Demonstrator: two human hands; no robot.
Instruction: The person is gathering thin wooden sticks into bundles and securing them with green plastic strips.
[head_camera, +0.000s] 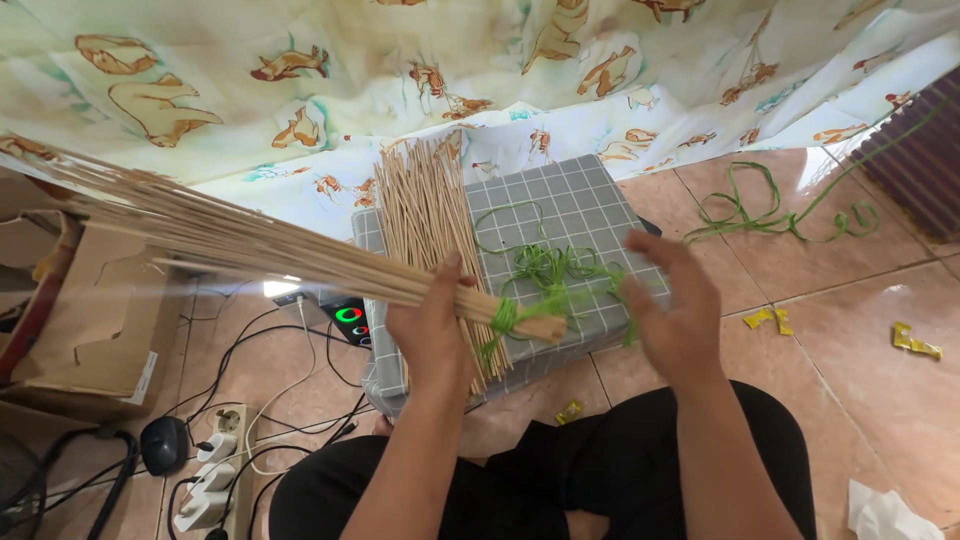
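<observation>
Head view, looking down past my knees: the printed curtain (420, 70) with its orange animal figures hangs across the top, and below it lies the tiled floor (850, 330). On the floor in front of me sits a grey grid-patterned box (590, 205), with a loose pile of thin bamboo sticks (425, 215) lying on its left part. To my left stands a torn cardboard box (90, 320), with a white power strip (215, 470) and black cables just beside it. A long bundle of sticks (250, 245) slants from the upper left down across the grey box; my left hand (432, 335) grips it near its lower end, fingers wrapped around it and thumb up. A green raffia tie (505, 316) is bound round the bundle just right of that hand, its loose strands (550, 265) trailing over the box top. My right hand (672, 310) is blurred, fingers spread and holding nothing, just beside the bundle's tip. More green raffia (780, 215) lies on the tiles at the right, with small yellow scraps (915, 342) nearby.
</observation>
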